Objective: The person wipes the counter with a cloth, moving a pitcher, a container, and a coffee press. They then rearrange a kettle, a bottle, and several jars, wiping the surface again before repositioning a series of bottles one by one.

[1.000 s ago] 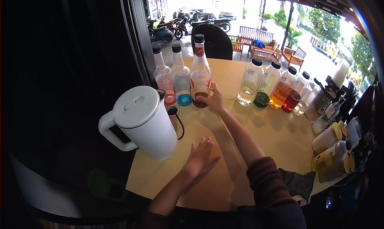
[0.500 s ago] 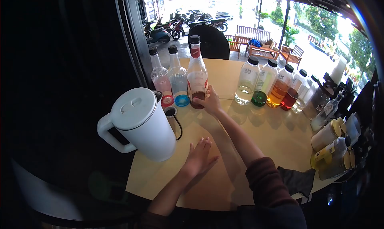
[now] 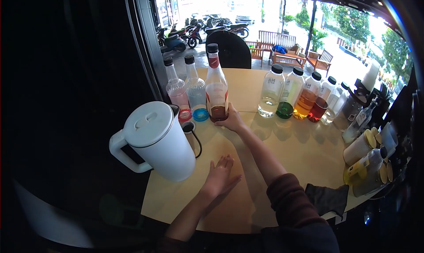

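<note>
My right hand (image 3: pixel 231 121) reaches forward to a tall glass bottle (image 3: pixel 217 90) with a black cap, red neck label and dark brown liquid at the bottom. The thumb lies along the front of its base and the fingers curve round its right side, partly hidden. The bottle stands upright on the table. Left of it are a clear bottle with blue liquid (image 3: pixel 198 90) and another with pink liquid (image 3: pixel 178 94). Nearer to me, my left hand (image 3: pixel 221 177) holds nothing, its fingers stretched out and thumb apart, low over the tabletop.
A white electric kettle (image 3: pixel 154 138) stands at the left, beside a black cable (image 3: pixel 199 148). Several black-capped bottles, one with orange liquid (image 3: pixel 305 100), line the right side. Lidded jars (image 3: pixel 358 148), a yellow-liquid bottle (image 3: pixel 358 170) and a dark cloth (image 3: pixel 327 198) sit at the right edge.
The view has tilted slightly, lowering the near objects in it. My right thumb has slid down to the bottle's base. My left hand stays nearly in place.
</note>
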Demonstrator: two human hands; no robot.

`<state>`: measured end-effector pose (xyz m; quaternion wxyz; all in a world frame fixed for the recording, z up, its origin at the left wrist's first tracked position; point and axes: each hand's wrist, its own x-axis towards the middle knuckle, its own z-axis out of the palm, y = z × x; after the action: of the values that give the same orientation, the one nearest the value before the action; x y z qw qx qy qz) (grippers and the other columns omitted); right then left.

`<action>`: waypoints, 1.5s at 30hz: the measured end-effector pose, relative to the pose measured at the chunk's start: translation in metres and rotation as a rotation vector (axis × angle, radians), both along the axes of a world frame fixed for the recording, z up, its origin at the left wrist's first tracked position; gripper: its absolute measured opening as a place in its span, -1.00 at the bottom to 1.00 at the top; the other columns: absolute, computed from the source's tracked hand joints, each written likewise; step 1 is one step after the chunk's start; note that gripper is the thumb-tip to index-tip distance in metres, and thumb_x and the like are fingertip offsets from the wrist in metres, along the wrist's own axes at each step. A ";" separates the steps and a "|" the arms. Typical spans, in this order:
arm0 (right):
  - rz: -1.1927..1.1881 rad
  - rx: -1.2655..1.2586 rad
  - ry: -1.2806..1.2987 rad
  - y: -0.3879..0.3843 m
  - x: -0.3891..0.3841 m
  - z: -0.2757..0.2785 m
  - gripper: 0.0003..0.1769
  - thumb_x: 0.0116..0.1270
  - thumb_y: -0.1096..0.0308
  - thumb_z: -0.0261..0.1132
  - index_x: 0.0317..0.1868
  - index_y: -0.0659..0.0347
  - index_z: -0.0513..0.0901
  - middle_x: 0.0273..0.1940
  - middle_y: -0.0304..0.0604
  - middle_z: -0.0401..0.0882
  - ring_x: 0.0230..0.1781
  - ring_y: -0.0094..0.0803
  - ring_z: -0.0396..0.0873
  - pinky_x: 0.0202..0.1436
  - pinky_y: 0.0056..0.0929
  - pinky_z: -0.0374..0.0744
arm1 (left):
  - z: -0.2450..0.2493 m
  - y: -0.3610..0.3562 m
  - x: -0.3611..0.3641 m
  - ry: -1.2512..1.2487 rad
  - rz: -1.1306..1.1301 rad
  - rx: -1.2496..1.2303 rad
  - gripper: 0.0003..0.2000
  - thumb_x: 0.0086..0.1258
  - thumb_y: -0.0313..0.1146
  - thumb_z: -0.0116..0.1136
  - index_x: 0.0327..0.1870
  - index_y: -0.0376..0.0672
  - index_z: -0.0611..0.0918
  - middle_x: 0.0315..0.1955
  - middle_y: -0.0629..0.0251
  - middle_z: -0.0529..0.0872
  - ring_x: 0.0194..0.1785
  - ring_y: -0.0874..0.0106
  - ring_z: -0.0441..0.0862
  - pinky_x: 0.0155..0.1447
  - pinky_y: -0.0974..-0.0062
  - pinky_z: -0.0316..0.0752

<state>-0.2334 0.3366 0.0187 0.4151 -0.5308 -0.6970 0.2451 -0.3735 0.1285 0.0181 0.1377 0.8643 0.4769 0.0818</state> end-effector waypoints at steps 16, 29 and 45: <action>0.012 0.152 -0.065 -0.019 0.010 -0.010 0.06 -0.13 0.13 0.55 0.30 0.39 0.16 0.21 0.22 0.30 0.24 0.02 0.36 0.30 -0.19 0.37 | 0.002 0.001 -0.001 -0.027 0.017 -0.027 -0.32 0.35 0.08 0.07 0.32 -0.25 0.26 0.40 0.02 0.19 0.48 0.15 0.11 0.45 -0.12 0.01; 0.183 0.191 -0.207 -0.283 0.214 0.064 -0.82 0.28 0.33 0.28 -0.40 0.27 0.59 -0.03 0.02 0.57 0.00 -0.05 0.54 0.08 -0.24 0.49 | 0.063 -0.009 0.093 -0.001 -0.155 0.264 -0.45 0.30 -0.01 0.18 0.19 -0.19 0.46 0.15 0.03 0.51 0.25 0.16 0.45 0.30 0.10 0.30; -0.456 0.262 0.023 -0.519 0.350 0.057 -0.65 0.19 0.57 0.31 0.01 0.20 0.51 -0.05 -0.17 0.52 -0.14 -0.44 0.58 -0.10 -0.50 0.54 | 0.036 -0.126 0.460 -0.950 -0.585 -0.197 -0.13 -0.11 -0.18 0.55 0.21 -0.35 0.29 0.03 -0.04 0.55 0.12 0.11 0.54 0.17 0.29 0.46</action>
<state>0.1166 -0.1829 0.0753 0.5330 -0.6130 -0.5803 0.0587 0.0861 0.0025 0.0537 0.4341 0.8118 0.1088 0.3752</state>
